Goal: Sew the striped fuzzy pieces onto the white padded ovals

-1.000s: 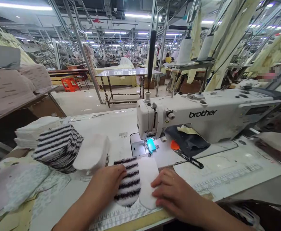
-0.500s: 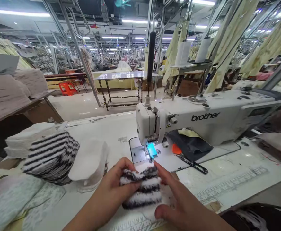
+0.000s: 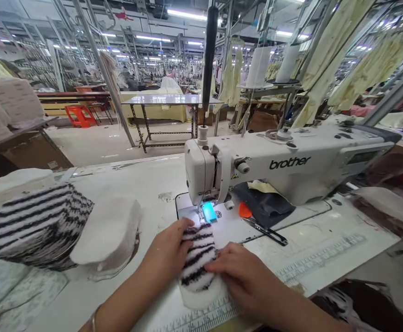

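A black-and-white striped fuzzy fabric piece (image 3: 197, 258) lies on top of a white fleece piece (image 3: 201, 297) on the sewing table, just in front of the needle. My left hand (image 3: 168, 251) presses flat on the left edge of the striped piece, fingers together. My right hand (image 3: 242, 274) rests on its right side, fingers stretched over the fabric. The front end of the stacked pieces reaches the lit presser foot (image 3: 208, 212) of the white Brother sewing machine (image 3: 284, 163).
A stack of striped pieces (image 3: 35, 226) and a stack of white pieces (image 3: 108, 235) sit at the left. Black scissors (image 3: 265, 230), an orange chip (image 3: 244, 210) and dark cloth (image 3: 266, 203) lie under the machine arm. A ruler strip (image 3: 318, 256) runs along the table's front edge.
The striped and white pieces lay side by side; I lifted the striped one, laid it on the white one, and slid both forward to the presser foot.
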Demonstrator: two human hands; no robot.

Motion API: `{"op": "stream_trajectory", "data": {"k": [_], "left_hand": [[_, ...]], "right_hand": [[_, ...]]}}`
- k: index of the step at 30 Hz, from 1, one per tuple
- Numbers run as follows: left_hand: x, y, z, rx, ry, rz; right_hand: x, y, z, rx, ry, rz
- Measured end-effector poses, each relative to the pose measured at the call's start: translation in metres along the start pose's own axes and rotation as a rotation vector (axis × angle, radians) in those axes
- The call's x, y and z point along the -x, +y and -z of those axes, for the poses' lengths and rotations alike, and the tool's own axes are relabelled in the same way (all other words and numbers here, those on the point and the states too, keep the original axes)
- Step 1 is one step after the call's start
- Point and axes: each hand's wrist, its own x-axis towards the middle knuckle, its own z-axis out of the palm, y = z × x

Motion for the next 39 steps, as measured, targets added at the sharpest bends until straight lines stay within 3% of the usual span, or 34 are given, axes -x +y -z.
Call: {"op": "stream_trajectory", "data": {"k": [6, 11, 20, 34, 39], "left_hand": [[0.003, -0.003, 0.019, -0.019, 0.075, -0.006], [0.001, -0.010, 0.020, -0.107, 0.063, -0.053], [0.001, -0.015, 0.018, -0.185, 0.090, -0.018], [-0.001, -0.030, 0.014, -0.105, 0.147, -0.110], [-0.003, -0.030, 0.012, -0.101, 0.098, -0.086]], "right_hand": [[-0.012, 0.001, -0.003, 0.149, 0.059, 0.182], [-0.004, 0.001, -0.008, 0.188, 0.009, 0.152], [0.001, 0.005, -0.019, 0.213, 0.046, 0.172], [0.001, 0.008, -0.018, 0.204, 0.114, 0.163], [0.002, 0.009, -0.019, 0.228, 0.108, 0.149]]}}
